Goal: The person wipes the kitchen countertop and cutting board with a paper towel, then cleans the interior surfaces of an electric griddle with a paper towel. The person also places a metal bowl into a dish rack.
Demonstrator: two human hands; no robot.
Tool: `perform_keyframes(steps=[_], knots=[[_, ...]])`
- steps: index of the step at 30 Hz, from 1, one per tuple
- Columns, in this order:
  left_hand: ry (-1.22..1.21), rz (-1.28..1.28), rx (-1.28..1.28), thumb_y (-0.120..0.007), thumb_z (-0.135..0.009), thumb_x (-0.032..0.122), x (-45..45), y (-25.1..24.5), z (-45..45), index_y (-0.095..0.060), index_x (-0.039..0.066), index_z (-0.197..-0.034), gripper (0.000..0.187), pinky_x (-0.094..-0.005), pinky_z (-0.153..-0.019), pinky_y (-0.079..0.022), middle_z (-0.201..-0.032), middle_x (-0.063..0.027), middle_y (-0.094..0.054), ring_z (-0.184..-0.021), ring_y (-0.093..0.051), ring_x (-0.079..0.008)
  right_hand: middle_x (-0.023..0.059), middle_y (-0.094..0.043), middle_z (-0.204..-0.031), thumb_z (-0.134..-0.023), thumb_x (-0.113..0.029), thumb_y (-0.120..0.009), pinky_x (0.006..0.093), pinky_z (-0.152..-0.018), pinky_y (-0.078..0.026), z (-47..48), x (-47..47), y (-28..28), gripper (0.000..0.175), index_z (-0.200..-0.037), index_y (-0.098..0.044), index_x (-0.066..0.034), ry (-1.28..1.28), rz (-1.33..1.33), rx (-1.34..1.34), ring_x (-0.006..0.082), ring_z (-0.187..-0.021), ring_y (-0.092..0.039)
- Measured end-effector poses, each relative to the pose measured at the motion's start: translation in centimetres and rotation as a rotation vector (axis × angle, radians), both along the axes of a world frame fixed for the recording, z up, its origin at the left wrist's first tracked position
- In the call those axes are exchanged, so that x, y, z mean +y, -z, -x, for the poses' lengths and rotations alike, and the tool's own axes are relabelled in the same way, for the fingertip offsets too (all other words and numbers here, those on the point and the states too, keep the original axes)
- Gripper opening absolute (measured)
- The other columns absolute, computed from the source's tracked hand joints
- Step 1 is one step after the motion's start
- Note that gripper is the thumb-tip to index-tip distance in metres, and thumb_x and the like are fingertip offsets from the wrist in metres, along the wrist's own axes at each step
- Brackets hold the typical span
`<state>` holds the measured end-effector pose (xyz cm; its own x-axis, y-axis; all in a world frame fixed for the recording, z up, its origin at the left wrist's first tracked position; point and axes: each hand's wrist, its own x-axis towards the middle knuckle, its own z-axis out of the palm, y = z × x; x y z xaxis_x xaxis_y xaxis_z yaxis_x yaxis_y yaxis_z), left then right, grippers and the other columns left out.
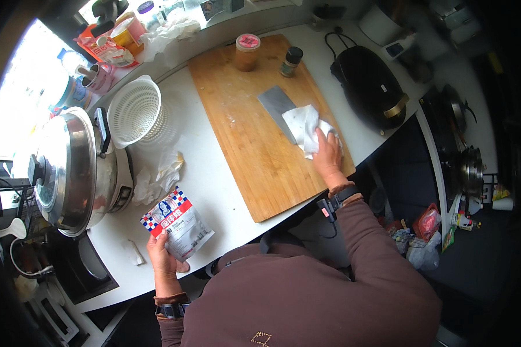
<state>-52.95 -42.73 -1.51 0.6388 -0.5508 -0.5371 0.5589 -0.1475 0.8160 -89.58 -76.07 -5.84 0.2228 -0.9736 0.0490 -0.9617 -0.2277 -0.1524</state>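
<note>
My left hand (160,256) grips a printed seasoning packet (186,238) by its left edge, over the front of the white counter (217,191). A crumpled white cloth or paper towel (304,123) is under the fingers of my right hand (328,157). That white wad lies over part of a flat, rectangular grey metal blade (277,100), so any handle is hidden. Blade and wad rest on a wooden cutting board (252,169). Towards the board's far end stand a pink-lidded jar (246,58) with orange-brown contents and a small black-capped spice bottle (291,64).
Left of the board sit a white plastic colander (134,112), crumpled tissues or wrappers (160,178) and a large lidded steel pot (78,173). A black appliance (369,86) stands to the right. Bags and jars crowd the windowsill (169,56).
</note>
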Motion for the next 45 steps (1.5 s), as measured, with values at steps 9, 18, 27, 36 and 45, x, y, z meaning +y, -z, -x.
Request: perform_keyframes(steps=[9, 18, 27, 36, 45], knots=[[-0.023, 0.007, -0.002, -0.056, -0.088, 0.006, 0.5, 0.2, 0.1, -0.058, -0.002, -0.115, 0.028, -0.0348, -0.091, -0.047, -0.108, -0.0116, -0.065, -0.097, -0.062, -0.0210, 0.0131, -0.062, -0.101, -0.075, 0.001, -0.058, 0.0423, -0.080, -0.049, -0.7, -4.5, -3.4, 0.037, -0.108, -0.065, -0.0152, -0.094, 0.196, -0.357, 0.0367, -0.095, -0.059], [-0.115, -0.017, 0.005, -0.058, -0.088, 0.005, 0.1, -1.3, 1.8, -0.060, -0.002, -0.111, 0.024, -0.0337, -0.089, -0.047, -0.105, -0.0101, -0.066, -0.095, -0.061, -0.0191, 0.0249, -0.056, -0.111, -0.077, -0.022, -0.068, 0.0471, -0.084, -0.048, -19.3, -12.4, 1.2, 0.046, -0.118, -0.054, -0.0079, -0.216, -0.011, -0.186, 0.0422, -0.102, -0.057], [-0.232, 0.011, 0.022, -0.057, -0.087, 0.003, -0.4, -1.1, 2.8, -0.060, -0.004, -0.113, 0.027, -0.0340, -0.092, -0.046, -0.108, -0.0104, -0.065, -0.100, -0.061, -0.0194, 0.0203, -0.057, -0.108, -0.078, -0.011, -0.063, 0.0428, -0.085, -0.049, -25.0, -10.1, -0.1, 0.031, -0.109, -0.065, -0.0140, -0.648, 0.021, -0.560, 0.0385, -0.100, -0.058], [-0.375, -0.167, -0.055, -0.063, -0.082, 0.004, 0.2, -0.3, 3.4, -0.064, -0.002, -0.103, 0.021, -0.0314, -0.092, -0.042, -0.116, -0.0054, -0.056, -0.100, -0.057, -0.0163, 0.0221, -0.058, -0.107, -0.082, -0.014, -0.060, 0.0435, -0.086, -0.048, -32.0, -16.9, 4.7, 0.028, -0.110, -0.064, -0.0128, -0.519, -0.003, -0.519, 0.0405, -0.097, -0.058], [-0.251, -0.086, 0.042, -0.058, -0.087, 0.003, -1.1, -1.1, 2.6, -0.062, -0.002, -0.110, 0.024, -0.0319, -0.093, -0.044, -0.110, -0.0074, -0.063, -0.099, -0.059, -0.0176, 0.0179, -0.060, -0.098, -0.080, -0.015, -0.060, 0.0413, -0.083, -0.049, -26.0, -8.7, -0.4, 0.026, -0.105, -0.068, -0.0153, -0.694, -0.094, -0.625, 0.0368, -0.094, -0.059]])
